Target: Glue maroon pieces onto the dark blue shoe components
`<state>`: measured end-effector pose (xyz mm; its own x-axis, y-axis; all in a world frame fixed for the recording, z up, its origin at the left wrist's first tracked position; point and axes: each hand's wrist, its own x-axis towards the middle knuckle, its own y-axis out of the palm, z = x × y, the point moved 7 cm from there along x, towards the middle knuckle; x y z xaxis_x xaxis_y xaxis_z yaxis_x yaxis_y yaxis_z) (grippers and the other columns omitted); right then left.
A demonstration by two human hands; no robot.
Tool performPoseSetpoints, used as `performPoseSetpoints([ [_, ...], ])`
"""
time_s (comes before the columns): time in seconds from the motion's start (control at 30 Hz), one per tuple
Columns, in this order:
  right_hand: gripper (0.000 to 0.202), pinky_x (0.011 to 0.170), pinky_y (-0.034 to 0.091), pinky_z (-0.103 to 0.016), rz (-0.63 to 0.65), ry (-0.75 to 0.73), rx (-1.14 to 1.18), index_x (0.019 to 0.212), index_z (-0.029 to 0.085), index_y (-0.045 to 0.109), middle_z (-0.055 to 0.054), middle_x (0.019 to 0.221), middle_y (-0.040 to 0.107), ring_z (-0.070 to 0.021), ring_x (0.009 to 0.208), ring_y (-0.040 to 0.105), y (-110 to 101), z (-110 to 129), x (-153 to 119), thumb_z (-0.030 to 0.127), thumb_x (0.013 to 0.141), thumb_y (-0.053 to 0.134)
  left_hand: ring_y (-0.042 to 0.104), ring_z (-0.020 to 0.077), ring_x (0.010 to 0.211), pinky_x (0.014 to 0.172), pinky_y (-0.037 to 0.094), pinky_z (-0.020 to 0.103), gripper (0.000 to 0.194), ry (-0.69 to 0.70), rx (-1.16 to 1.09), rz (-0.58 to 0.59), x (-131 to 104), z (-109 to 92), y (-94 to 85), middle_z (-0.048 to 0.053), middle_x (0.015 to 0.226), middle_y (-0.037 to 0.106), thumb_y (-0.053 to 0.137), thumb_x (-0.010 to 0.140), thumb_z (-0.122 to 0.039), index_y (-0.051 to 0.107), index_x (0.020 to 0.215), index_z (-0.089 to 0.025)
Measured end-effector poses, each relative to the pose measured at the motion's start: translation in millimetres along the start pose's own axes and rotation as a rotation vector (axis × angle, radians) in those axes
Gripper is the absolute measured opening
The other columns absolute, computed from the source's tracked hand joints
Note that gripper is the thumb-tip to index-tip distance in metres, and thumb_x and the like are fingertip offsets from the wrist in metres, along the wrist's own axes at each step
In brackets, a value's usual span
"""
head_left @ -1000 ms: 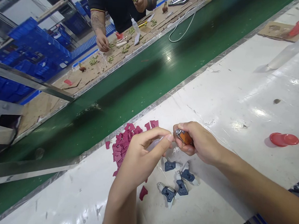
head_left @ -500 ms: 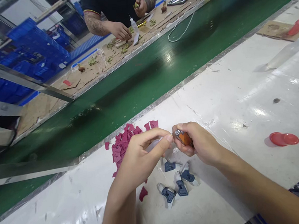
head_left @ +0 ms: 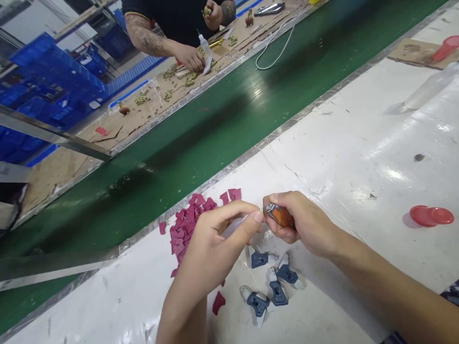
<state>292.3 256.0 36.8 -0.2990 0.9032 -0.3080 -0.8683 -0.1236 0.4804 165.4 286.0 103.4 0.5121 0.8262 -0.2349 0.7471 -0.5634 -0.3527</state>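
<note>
My left hand point(head_left: 216, 245) pinches a small pale plastic part point(head_left: 233, 226) between thumb and fingers. My right hand point(head_left: 307, 225) grips an orange-handled tool point(head_left: 280, 216), its metal tip touching that part. Both hands hover over the white table point(head_left: 354, 145). Just below them lie several blue-and-white assembled pieces point(head_left: 270, 281). A heap of small magenta parts point(head_left: 188, 224) sits to the left of my left hand, with one loose magenta part point(head_left: 218, 302) nearer me.
A green conveyor belt point(head_left: 201, 132) runs diagonally beyond the table. Across it a person in a dark shirt point(head_left: 174, 8) works with small green pieces on cardboard. A red cup point(head_left: 431, 215) lies at right; a clear bottle point(head_left: 429, 89) and another red cup point(head_left: 449, 46) stand farther back.
My hands have stayed together on the part and tool. The person across the belt drew their hand from the left toward the middle of their bench. The view shifted slightly.
</note>
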Motion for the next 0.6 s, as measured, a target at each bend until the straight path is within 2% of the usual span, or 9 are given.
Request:
performPoseSetpoints([
  [0.3,0.043,0.046,0.019,-0.025,-0.003,0.005,-0.024,0.065,0.020,0.054,0.005,0.051,0.035,-0.0100,0.048,0.023,-0.2,2.7,-0.9,0.041,0.100,0.041,0.055,0.0117,0.065,0.064,0.048,0.026,0.021,0.024,0.024,-0.003,1.5,-0.5,-1.9,-0.003,0.073,0.068,0.068,0.105,-0.042,0.085,0.098,-0.030],
  [0.6,0.043,0.047,0.021,-0.025,-0.002,0.004,-0.022,0.065,0.020,0.054,0.005,0.053,0.037,-0.0102,0.050,0.024,0.0,4.2,-3.1,0.038,0.102,0.041,0.058,0.0114,0.070,0.067,0.049,0.025,0.018,0.032,0.010,0.002,1.9,-1.4,-2.2,-0.002,0.083,0.075,0.070,0.104,-0.041,0.084,0.099,-0.031],
])
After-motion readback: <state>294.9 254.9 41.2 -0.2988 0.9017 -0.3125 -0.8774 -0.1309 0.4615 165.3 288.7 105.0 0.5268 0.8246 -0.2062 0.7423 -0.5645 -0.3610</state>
